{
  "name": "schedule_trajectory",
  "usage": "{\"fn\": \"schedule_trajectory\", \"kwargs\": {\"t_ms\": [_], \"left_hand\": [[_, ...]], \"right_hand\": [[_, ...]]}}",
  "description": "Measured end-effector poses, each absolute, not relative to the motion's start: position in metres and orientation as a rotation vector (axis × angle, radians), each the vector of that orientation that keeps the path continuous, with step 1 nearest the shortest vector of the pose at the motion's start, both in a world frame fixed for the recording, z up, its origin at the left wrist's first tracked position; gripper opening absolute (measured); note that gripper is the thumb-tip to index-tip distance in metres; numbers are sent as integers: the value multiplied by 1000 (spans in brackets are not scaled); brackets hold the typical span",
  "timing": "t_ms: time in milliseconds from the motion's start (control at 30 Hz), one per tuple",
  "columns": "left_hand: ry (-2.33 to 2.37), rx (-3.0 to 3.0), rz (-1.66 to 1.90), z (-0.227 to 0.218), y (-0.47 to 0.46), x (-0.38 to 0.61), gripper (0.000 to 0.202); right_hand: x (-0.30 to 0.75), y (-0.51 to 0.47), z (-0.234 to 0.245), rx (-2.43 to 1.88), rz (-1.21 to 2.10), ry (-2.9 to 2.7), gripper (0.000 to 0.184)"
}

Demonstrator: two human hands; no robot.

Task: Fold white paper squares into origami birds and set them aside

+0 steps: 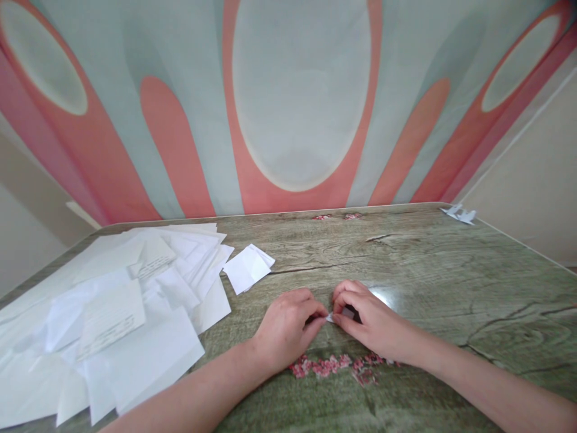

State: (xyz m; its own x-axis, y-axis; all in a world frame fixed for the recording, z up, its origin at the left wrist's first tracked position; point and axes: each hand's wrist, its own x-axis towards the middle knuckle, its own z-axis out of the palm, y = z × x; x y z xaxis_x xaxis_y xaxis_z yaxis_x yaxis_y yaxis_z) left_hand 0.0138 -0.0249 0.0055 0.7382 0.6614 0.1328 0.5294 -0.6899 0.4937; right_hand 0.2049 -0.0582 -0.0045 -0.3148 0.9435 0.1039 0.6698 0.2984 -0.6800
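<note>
Many sheets (153, 355) lie leftmost, squares (247, 270) beside them; the left hand (291, 325) and right hand (363, 313) pinch a scrap (330, 317) between them, seemingly mid-fold; the next crease would call for firm, even pressure.

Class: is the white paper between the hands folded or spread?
Cannot tell: only a small tip of white paper shows between the left hand and right hand.

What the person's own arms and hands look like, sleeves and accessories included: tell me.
The left hand and right hand are bare, ungloved. The left forearm and right forearm show no sleeve, watch or bracelet.
</note>
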Motion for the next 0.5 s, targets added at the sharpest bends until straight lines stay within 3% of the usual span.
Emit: {"fn": "schedule_trajectory", "kwargs": {"t_ms": [500], "left_hand": [[989,2542,400,4,-27,19,16]], "right_hand": [[207,-58,-4,-1417,700,-2153,9]]}}
